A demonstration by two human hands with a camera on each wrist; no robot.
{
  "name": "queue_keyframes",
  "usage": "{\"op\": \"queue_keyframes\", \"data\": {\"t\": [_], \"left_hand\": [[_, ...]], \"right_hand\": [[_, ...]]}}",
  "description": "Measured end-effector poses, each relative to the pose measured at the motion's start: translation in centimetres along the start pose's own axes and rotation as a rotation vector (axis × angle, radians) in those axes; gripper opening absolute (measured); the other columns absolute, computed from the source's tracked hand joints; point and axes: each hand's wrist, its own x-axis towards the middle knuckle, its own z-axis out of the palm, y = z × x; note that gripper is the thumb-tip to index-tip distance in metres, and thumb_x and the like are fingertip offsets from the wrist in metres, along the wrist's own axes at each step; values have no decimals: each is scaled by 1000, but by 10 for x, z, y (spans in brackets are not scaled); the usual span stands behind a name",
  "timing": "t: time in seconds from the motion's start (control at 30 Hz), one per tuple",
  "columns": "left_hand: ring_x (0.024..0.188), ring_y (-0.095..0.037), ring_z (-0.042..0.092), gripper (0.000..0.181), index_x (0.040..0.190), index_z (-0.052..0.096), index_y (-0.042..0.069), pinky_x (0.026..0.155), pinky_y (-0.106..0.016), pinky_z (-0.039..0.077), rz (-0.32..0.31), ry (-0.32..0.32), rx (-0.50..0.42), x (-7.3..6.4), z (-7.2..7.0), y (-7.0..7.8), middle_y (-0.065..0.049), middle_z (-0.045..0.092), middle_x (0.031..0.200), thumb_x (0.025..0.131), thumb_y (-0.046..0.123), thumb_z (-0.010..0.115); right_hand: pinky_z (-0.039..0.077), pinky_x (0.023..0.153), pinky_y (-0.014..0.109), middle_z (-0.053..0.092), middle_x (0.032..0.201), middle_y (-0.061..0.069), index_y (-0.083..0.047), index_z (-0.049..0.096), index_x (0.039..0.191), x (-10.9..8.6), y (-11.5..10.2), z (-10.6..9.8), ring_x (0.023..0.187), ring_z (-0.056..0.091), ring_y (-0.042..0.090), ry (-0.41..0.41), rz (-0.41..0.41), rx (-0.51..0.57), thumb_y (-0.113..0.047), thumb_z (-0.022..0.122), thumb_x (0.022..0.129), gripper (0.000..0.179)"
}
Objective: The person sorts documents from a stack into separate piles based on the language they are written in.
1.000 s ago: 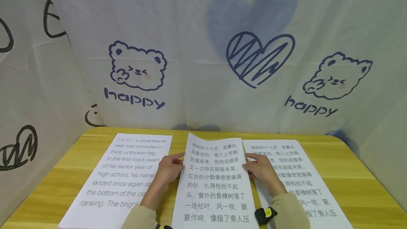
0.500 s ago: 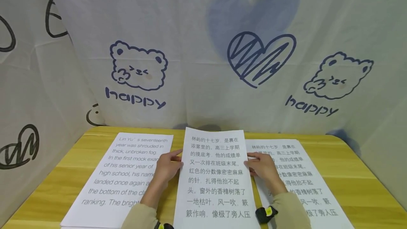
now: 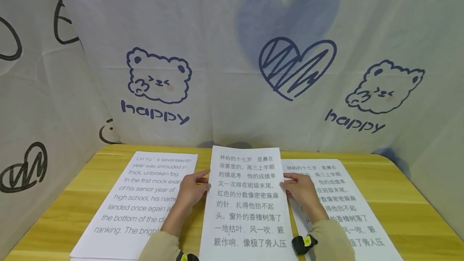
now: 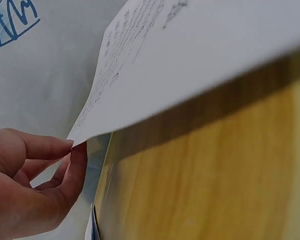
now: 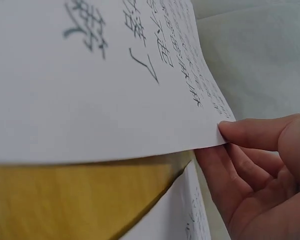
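A white sheet of paper (image 3: 248, 204) printed with Chinese text is held up off the table, between two paper stacks. On its left edge, my left hand (image 3: 193, 190) pinches it between thumb and fingers; the left wrist view shows the thumb on top of the sheet (image 4: 190, 65) and fingers beneath. My right hand (image 3: 301, 191) pinches the opposite edge the same way, seen close in the right wrist view, where the thumb presses the sheet (image 5: 105, 110) from above. A gap with shadow lies between the sheet and the tabletop.
To the left lies a stack of pages (image 3: 119, 212) with English text. A stack with Chinese text (image 3: 362, 220) lies to the right, partly under my right hand. Both rest on a yellow wood-grain table (image 3: 406, 196), with a printed white cloth (image 3: 224, 71) hanging behind.
The sheet's top edge has risen a little and its curled upper left corner has flattened. Both hands keep their pinch; sheet and hands have shifted slightly.
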Motion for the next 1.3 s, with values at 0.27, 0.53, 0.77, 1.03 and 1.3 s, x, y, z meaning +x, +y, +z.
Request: {"op": "queue_keyframes", "data": {"t": [0.27,0.53,0.77,1.03,1.3], "left_hand": [[82,-21,59,45,131,57,-4,73,-31,55,-17,-3,-108,0,0,2,-15,59,98,86,-9,60],[85,-22,60,44,132,56,-3,77,-33,55,-35,1,-164,-3,6,3,-15,59,100,88,-6,60],[81,-20,61,46,131,56,-5,74,-31,56,-20,17,-182,1,18,7,-15,60,98,86,-9,60],[76,-18,63,52,136,49,-7,73,-32,56,19,-35,-194,8,39,23,-18,61,102,86,-10,60],[79,-21,60,45,132,55,-6,75,-32,56,-12,-71,-254,12,80,32,-16,59,96,87,-12,59]], "right_hand": [[54,73,28,64,109,13,-9,50,141,-3,-9,-5,88,64,20,37,-2,26,-8,62,93,50],[52,75,25,61,115,13,-15,51,142,3,-5,-16,95,61,24,41,-28,30,-17,63,92,51],[54,69,24,61,111,5,-27,55,138,69,49,-32,92,64,22,-5,-105,-42,-31,69,90,49],[55,79,37,64,118,8,-22,56,137,97,57,-69,98,64,26,-76,-60,-36,-35,73,85,56],[50,84,38,62,124,11,-13,51,141,94,55,-114,104,61,29,-176,26,16,-32,79,79,71]]}}
